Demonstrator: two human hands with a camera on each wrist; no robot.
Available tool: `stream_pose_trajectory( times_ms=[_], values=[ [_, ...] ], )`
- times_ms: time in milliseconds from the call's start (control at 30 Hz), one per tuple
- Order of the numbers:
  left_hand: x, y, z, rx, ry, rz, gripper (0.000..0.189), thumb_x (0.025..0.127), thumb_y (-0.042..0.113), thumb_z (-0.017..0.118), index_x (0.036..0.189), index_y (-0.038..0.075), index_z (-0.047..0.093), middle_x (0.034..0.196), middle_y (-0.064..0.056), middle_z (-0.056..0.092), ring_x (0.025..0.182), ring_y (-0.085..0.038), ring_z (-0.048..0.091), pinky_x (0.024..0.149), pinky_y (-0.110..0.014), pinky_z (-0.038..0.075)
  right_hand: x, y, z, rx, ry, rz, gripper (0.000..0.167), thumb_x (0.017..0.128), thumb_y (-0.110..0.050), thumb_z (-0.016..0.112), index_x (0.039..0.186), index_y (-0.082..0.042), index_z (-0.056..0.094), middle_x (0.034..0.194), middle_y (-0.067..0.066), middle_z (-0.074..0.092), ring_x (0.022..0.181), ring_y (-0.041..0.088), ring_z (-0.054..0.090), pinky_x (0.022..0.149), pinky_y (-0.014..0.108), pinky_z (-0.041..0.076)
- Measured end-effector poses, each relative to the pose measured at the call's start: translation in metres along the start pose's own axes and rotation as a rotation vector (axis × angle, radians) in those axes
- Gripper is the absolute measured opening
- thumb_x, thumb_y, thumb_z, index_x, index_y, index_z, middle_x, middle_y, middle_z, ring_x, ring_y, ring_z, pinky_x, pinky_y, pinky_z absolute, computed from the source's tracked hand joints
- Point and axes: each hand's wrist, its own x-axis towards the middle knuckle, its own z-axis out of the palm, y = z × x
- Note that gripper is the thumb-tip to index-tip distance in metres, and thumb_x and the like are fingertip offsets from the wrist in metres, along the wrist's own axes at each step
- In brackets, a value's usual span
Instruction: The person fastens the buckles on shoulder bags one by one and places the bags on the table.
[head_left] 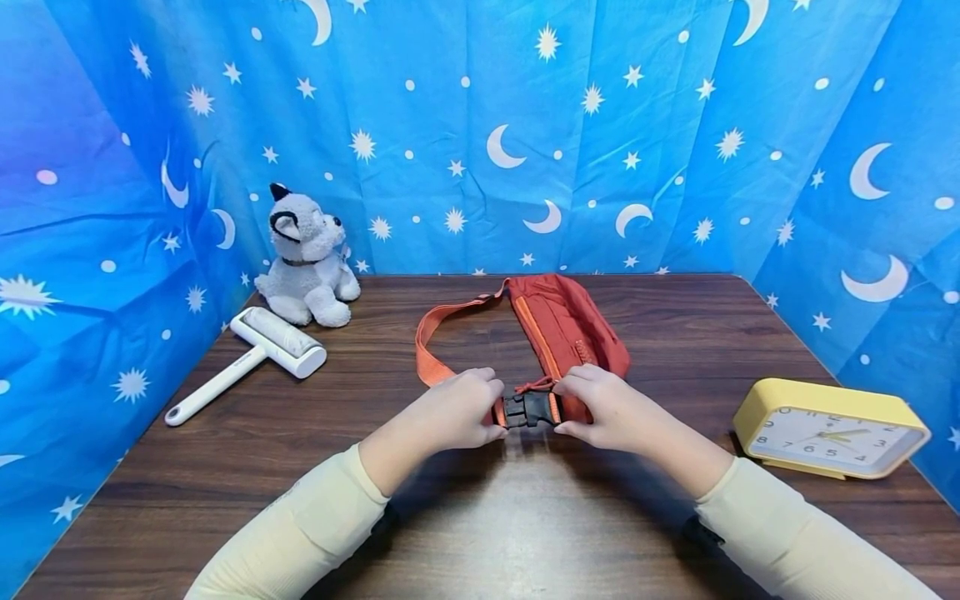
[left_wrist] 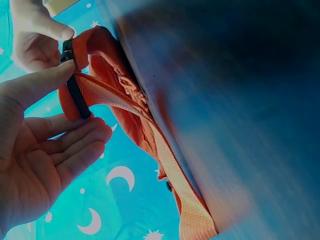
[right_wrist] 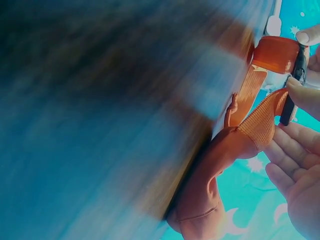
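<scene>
A red-orange waist bag lies near the middle of the table, its orange strap looping to the left. At the front, the bag's black buckle is held level between both hands, its two halves joined. My left hand pinches the buckle's left end between thumb and fingers, where the strap threads through. My right hand pinches the right end, beside the bag. In the left wrist view the thumb presses the black buckle from one side, with the fingertips on the other.
A grey plush dog sits at the back left. In front of it lies a white lint roller. On the right stands a yellow alarm clock. A blue curtain with moons and stars surrounds the wooden table.
</scene>
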Motion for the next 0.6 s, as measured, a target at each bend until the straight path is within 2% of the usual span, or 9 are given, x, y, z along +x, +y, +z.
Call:
stream_pose_trajectory(
  times_ms=[233,433,600],
  values=[
    [0.0009,-0.0002,0.0013,0.010,0.008,0.002,0.032,0.078,0.035,0.075,0.089,0.008,0.060,0.077,0.003,0.045,0.070,-0.011,0.045,0.060,-0.024,0.041,0.0005,-0.0014,0.0002,0.002,-0.023,0.013,0.035,0.073,-0.024,0.081,0.095,-0.005,0.063,0.088,0.001,0.056,0.080,0.013,0.051,0.069,0.031,0.046],
    [0.0014,0.0003,0.0019,0.029,0.031,0.029,0.032,0.078,0.033,0.075,0.086,0.007,0.059,0.076,0.002,0.046,0.070,-0.012,0.047,0.063,-0.026,0.043,0.0015,-0.0020,-0.0004,-0.002,-0.034,0.016,0.035,0.073,-0.025,0.081,0.096,-0.005,0.063,0.088,0.002,0.056,0.080,0.013,0.051,0.070,0.031,0.046],
    [0.0017,0.0015,0.0005,0.011,0.016,0.038,0.033,0.080,0.032,0.073,0.091,0.004,0.059,0.076,0.001,0.050,0.071,-0.014,0.052,0.064,-0.028,0.045,0.0022,-0.0031,-0.0006,0.003,-0.037,0.014,0.035,0.074,-0.024,0.081,0.096,-0.004,0.063,0.089,0.002,0.057,0.081,0.014,0.053,0.071,0.033,0.047]
  ],
)
